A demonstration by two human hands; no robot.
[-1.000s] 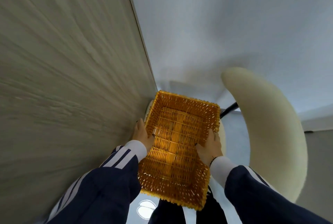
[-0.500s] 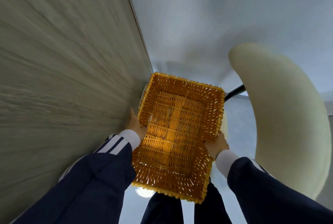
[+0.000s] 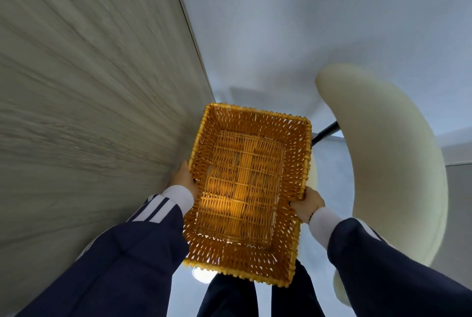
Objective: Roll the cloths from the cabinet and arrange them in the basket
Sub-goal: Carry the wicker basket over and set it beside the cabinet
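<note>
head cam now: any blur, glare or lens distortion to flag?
Head view: the wood-grain panel on the left is smeared by motion blur; the wicker basket is sharp, with a warm bright patch glowing through its weave; a bright glare spot sits on the floor under its near edge; wide-angle distortion bends the panel edge and stretches the cream chair.

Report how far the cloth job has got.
Nothing looks done: the basket is empty and no cloths are in view. In hand: the left hand and right hand grip its two sides, carrying it. Left: fetching, rolling and arranging every cloth.
</note>
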